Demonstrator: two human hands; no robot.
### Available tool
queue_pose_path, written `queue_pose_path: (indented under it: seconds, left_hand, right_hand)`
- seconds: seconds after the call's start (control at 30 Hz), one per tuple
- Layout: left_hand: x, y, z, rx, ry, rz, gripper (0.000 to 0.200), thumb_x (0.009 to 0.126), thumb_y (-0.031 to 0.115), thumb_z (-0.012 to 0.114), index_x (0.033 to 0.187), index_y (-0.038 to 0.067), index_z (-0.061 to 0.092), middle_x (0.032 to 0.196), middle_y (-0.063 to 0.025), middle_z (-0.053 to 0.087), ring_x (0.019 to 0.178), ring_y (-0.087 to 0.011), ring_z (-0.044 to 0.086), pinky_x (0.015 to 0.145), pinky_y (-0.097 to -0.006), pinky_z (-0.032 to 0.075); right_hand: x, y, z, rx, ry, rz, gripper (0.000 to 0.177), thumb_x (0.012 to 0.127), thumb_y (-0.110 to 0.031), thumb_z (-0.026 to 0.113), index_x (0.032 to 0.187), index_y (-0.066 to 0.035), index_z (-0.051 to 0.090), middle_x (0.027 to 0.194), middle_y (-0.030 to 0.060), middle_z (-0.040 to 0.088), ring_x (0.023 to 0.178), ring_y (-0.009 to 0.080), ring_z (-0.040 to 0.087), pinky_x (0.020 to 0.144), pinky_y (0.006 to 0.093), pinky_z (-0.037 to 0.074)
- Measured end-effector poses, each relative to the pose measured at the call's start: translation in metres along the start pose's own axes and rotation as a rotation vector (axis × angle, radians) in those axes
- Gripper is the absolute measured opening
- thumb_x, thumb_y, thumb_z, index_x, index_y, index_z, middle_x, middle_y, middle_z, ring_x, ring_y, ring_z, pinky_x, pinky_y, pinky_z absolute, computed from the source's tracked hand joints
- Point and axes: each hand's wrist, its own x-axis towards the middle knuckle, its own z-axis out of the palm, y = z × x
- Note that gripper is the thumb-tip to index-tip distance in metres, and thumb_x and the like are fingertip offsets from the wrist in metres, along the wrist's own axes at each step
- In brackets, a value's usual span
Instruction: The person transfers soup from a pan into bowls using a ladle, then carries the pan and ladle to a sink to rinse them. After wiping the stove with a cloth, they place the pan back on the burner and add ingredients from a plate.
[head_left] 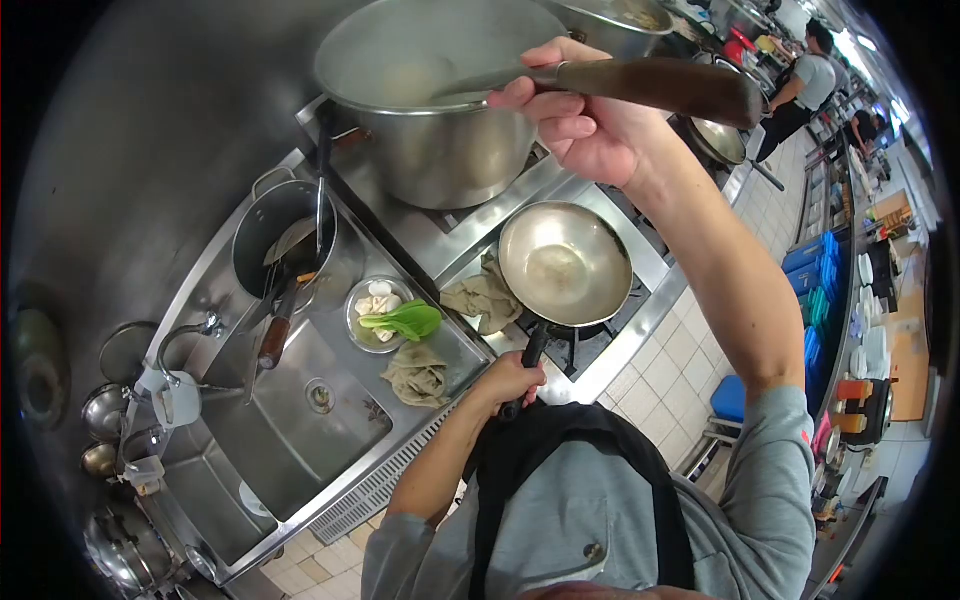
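My left hand (510, 383) is closed around the black handle of a frying pan (565, 250), which sits over a burner. The pan's inside is bare metal with a light brownish mark in the middle. Raised above the stove, my right hand (590, 120) grips a ladle by its dark wooden handle (665, 88). The ladle's metal shaft reaches over the rim into a large steaming pot (450, 160); steam blurs its far end. Left of the pan, a small metal bowl (352, 325) holds white pieces and a green leafy vegetable (405, 320).
Crumpled cloths (485, 298) lie beside the pan and the bowl. A tall pot (345, 250) with utensils stands by the sink (345, 430) and its faucet (190, 335). Further pans line the stove at upper right. Another person (805, 80) stands beyond them.
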Motion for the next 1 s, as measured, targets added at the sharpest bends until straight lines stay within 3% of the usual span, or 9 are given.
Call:
queue_pose_path:
  seconds: [0.5, 0.57, 0.77, 0.8, 0.87, 0.9, 0.97, 1.0]
  left_hand:
    - [0.013, -0.012, -0.002, -0.026, 0.003, -0.031, 0.013, 0.087, 0.008, 0.070, 0.089, 0.010, 0.057, 0.065, -0.0006, 0.056, 0.052, -0.0119, 0.056, 0.047, -0.0292, 0.046]
    - [0.017, -0.015, -0.001, 0.012, 0.008, 0.014, 0.012, 0.086, 0.009, 0.070, 0.089, 0.008, 0.058, 0.064, -0.0029, 0.059, 0.051, -0.0141, 0.058, 0.046, -0.0314, 0.047]
    - [0.008, -0.005, 0.006, 0.090, 0.029, 0.021, 0.013, 0.086, 0.008, 0.070, 0.088, 0.008, 0.057, 0.065, -0.0024, 0.058, 0.052, -0.0134, 0.057, 0.047, -0.0320, 0.048]
    - [0.007, -0.004, 0.008, 0.075, 0.050, 0.005, 0.012, 0.086, 0.007, 0.069, 0.088, 0.008, 0.057, 0.065, -0.0025, 0.059, 0.052, -0.0133, 0.057, 0.048, -0.0318, 0.048]
    - [0.006, -0.002, 0.010, 0.060, 0.070, -0.012, 0.012, 0.086, 0.007, 0.068, 0.088, 0.008, 0.057, 0.066, -0.0027, 0.059, 0.053, -0.0132, 0.057, 0.048, -0.0317, 0.048]
    - [0.006, -0.002, 0.010, 0.070, 0.065, -0.028, 0.012, 0.086, 0.007, 0.068, 0.089, 0.008, 0.056, 0.067, -0.0028, 0.059, 0.053, -0.0131, 0.057, 0.048, -0.0314, 0.047]
    - [0.008, -0.003, 0.008, 0.081, 0.055, -0.040, 0.011, 0.086, 0.006, 0.067, 0.089, 0.008, 0.056, 0.068, -0.0030, 0.059, 0.054, -0.0130, 0.057, 0.048, -0.0310, 0.047]
    - [0.011, -0.007, 0.005, 0.090, 0.052, -0.053, 0.012, 0.086, 0.006, 0.067, 0.090, 0.008, 0.056, 0.068, -0.0028, 0.059, 0.054, -0.0128, 0.057, 0.048, -0.0308, 0.047]
  right_hand:
    - [-0.055, -0.006, 0.030, 0.062, -0.063, -0.103, 0.010, 0.099, -0.010, 0.059, 0.098, -0.001, 0.056, 0.091, 0.0198, 0.060, 0.054, 0.0049, 0.048, 0.037, 0.0171, 0.032]
    - [-0.068, -0.005, 0.032, 0.025, -0.005, -0.106, 0.050, 0.100, -0.019, 0.057, 0.120, 0.026, 0.046, 0.089, 0.0141, 0.064, 0.050, 0.0050, 0.046, 0.033, 0.0193, 0.033]
    - [-0.129, -0.014, 0.047, 0.095, -0.045, -0.119, 0.054, 0.100, -0.019, 0.054, 0.125, 0.028, 0.041, 0.088, 0.0135, 0.064, 0.049, 0.0058, 0.046, 0.031, 0.0191, 0.035]
    - [-0.140, -0.016, 0.046, 0.098, -0.043, -0.123, 0.054, 0.100, -0.019, 0.054, 0.125, 0.028, 0.041, 0.088, 0.0135, 0.064, 0.049, 0.0058, 0.046, 0.031, 0.0191, 0.035]
    - [-0.163, -0.020, 0.042, 0.060, -0.143, -0.121, 0.025, 0.099, -0.018, 0.057, 0.097, 0.006, 0.055, 0.080, 0.0101, 0.061, 0.048, 0.0050, 0.048, 0.033, 0.0168, 0.032]
    - [-0.176, -0.021, 0.039, 0.061, -0.142, -0.122, 0.025, 0.099, -0.018, 0.057, 0.097, 0.006, 0.055, 0.080, 0.0101, 0.061, 0.048, 0.0050, 0.048, 0.033, 0.0168, 0.032]
    - [-0.204, -0.023, 0.033, 0.120, -0.157, -0.107, 0.059, 0.104, -0.022, 0.042, 0.138, 0.026, 0.032, 0.089, 0.0149, 0.064, 0.038, 0.0070, 0.038, 0.025, 0.0216, 0.032]
    - [-0.216, -0.023, 0.032, 0.171, -0.150, -0.099, 0.061, 0.104, -0.021, 0.039, 0.144, 0.023, 0.025, 0.087, 0.0156, 0.063, 0.034, 0.0074, 0.038, 0.024, 0.0233, 0.030]
